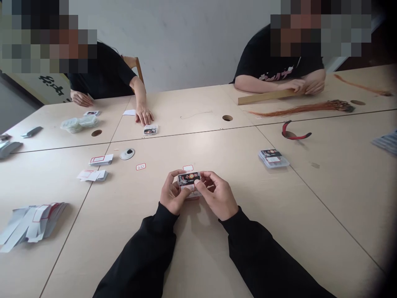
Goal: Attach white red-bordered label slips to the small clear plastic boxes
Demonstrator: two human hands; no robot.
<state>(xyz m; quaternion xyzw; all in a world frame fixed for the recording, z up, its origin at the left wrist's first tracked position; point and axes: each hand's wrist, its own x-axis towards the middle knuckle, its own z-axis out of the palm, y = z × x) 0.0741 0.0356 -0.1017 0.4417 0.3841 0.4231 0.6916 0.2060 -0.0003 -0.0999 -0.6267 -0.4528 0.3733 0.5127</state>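
Between my two hands I hold a small flat plastic box [190, 179] with a black printed label on its upper part and a pale strip below. My left hand [173, 194] grips its left side, thumb on the front. On the right edge, my right hand [218, 194] is closed round it, its thumb also pressing the front. Just behind the box lies a red-bordered white sticker [187, 168] on the table. Another such sticker [140, 167], with writing on it, lies to the left.
Left are sticker stacks [101, 159], a round disc [127, 154] and a pile of strips [34, 223]. At right sit similar boxes [273, 158] and red-handled pliers [296, 134]. Across the table, one person's hand [144, 115] touches a box; another person holds a long strip [263, 97] by a wire bundle [310, 108].
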